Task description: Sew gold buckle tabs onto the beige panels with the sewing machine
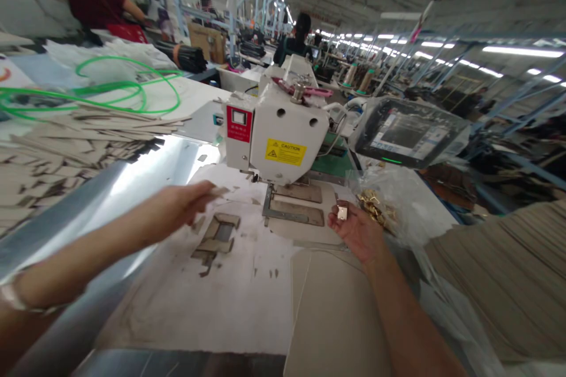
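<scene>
My left hand (190,200), fingers pinched together, holds a small beige strip (218,191) above the white work surface. A cut-out beige frame-like piece (201,245) lies just below it. In my right hand (358,230) is a small gold metal fitting (342,212), gripped at the fingertips. To the left of that hand, under the head of a white sewing machine (283,129), a metal clamp frame (294,214) lies over a beige panel (283,232). A clear plastic bag with gold metal fittings (375,207) lies just beyond my right hand.
Beige strips (57,159) are heaped at the left, near green tubing (141,91). A large beige panel (333,312) lies at the front, and stacked beige panels (504,277) stand at the right. A control screen (404,132) stands behind the bag. Other people work farther back.
</scene>
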Tool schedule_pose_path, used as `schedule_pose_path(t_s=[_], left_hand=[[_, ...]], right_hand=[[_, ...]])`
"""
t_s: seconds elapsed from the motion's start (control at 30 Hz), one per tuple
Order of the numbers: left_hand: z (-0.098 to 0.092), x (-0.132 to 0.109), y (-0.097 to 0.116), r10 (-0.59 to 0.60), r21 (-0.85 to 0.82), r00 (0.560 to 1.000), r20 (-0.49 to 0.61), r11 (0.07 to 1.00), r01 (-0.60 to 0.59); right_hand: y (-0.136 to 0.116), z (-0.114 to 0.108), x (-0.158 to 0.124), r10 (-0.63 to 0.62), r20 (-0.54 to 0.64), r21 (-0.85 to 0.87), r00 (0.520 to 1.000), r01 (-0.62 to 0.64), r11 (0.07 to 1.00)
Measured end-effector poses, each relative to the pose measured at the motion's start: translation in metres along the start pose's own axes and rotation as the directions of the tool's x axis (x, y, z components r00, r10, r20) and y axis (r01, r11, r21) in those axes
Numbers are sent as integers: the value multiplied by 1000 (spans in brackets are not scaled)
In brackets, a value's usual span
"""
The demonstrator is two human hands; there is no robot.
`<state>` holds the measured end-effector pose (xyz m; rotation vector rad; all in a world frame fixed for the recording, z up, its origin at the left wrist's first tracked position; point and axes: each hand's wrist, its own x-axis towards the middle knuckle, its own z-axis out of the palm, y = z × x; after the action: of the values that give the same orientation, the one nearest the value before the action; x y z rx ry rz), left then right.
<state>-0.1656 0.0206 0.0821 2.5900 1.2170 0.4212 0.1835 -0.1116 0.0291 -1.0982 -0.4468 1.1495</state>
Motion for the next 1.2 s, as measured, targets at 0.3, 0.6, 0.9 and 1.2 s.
schedule_pose_path(t_s=[0.3,0.6,0.9,1.2], left_hand=[[79,48,122,354,-119,918,176,934,-337],[92,57,147,338,102,927,163,929,-356],[103,63,147,379,85,907,182,913,-398],[110,69,135,417,57,905,77,905,-422]], right_hand=[[15,2,0,-277,39,-380,960,271,885],[23,12,-4,-548,244,-819,800,472,325],[24,29,-16,-528,362,-909,768,417,-17],[25,41,-22,-350,325,-944,879,325,-60]])
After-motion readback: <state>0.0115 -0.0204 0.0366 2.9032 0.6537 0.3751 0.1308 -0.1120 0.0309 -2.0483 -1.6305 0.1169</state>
